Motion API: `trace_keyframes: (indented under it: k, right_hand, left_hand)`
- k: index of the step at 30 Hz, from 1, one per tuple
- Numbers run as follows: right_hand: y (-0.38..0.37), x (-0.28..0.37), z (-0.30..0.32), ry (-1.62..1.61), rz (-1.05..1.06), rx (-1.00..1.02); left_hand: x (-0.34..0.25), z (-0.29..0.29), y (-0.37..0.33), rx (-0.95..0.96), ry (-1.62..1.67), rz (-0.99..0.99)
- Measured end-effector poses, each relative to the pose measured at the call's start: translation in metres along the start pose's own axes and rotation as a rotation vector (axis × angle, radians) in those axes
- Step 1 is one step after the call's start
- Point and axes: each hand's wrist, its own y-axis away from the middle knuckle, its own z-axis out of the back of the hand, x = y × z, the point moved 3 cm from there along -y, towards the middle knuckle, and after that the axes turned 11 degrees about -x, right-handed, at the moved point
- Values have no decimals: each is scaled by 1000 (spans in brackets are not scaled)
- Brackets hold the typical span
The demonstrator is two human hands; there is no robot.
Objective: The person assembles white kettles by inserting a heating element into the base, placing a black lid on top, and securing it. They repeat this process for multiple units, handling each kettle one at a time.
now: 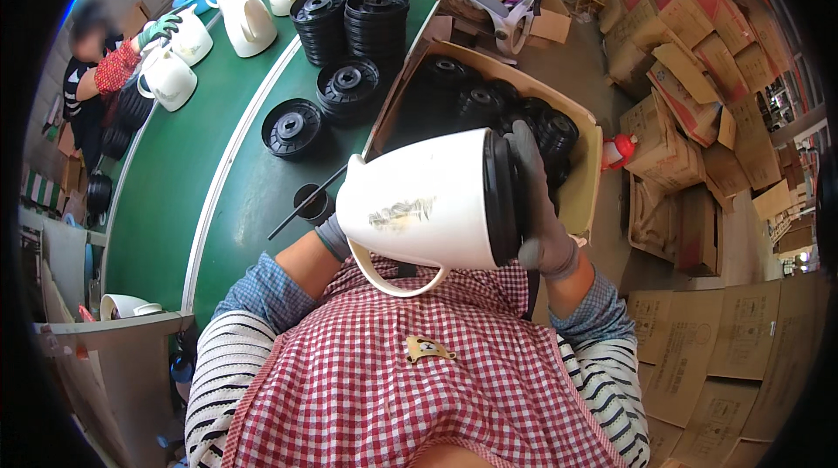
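Note:
A white jug (410,184) with a loop handle lies sideways in front of my chest, with a worn-looking grey mark on its side. Its bottom end points right and carries a black round base (501,197). My right hand (543,206), in a grey glove, grips this base, fingers up along it and thumb low. Also gloved in grey, my left hand (332,238) holds the jug's other end; its fingers are hidden behind the jug. Just beyond that hand, a thin black rod (307,202) crosses a small black cup (312,213).
Stacks of black round bases (375,23) and several white jugs (243,14) stand on the green table (166,206). A cardboard box (580,197) of black parts is at right, cartons (681,145) beyond. Across the table, a co-worker's green-gloved hand (161,30) touches a jug.

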Motion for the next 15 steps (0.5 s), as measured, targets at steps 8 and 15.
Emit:
trace_keyframes:
  k: [8, 15]
  right_hand:
    - [10, -4, 2, 85, 204, 15]
    - [12, 18, 2, 264, 261, 59]
  left_hand:
    - [2, 28, 1, -45, 4, 40]
    - [5, 22, 9, -21, -10, 43]
